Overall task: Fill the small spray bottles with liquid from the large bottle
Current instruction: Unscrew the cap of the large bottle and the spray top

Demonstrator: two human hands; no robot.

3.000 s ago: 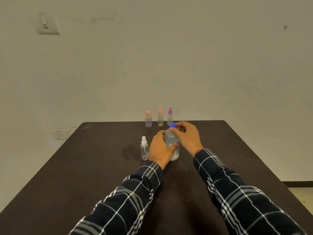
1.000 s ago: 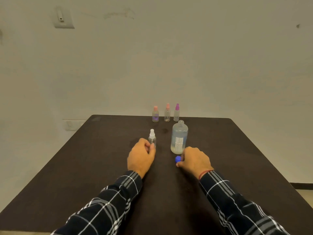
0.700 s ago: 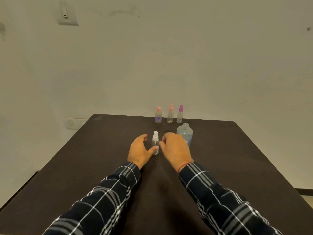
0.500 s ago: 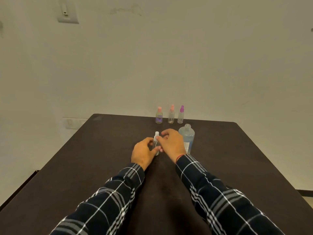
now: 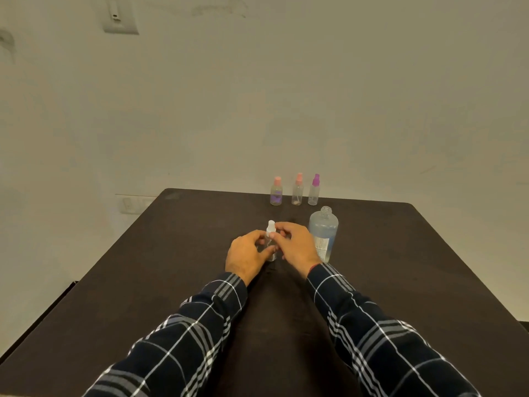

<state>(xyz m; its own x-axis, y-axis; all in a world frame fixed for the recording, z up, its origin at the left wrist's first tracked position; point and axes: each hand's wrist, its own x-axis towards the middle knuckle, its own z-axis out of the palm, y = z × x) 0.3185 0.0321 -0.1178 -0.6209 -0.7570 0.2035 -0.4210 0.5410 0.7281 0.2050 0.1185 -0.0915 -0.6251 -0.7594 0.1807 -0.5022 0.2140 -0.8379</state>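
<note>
With our left hand (image 5: 247, 255) gripping the small spray bottle (image 5: 270, 244) upright on the desk (image 5: 171, 253) just beside the uncapped large bottle (image 5: 325, 230) and our right hand (image 5: 297, 247) seemingly pinching its white top (image 5: 271, 225), we should steady the base and twist only the top off.

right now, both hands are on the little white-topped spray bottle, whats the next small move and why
Probably unscrew the white spray top with the right hand while the left hand steadies the small spray bottle. Its top is on, and the large bottle beside it stands open, ready to pour.
</note>
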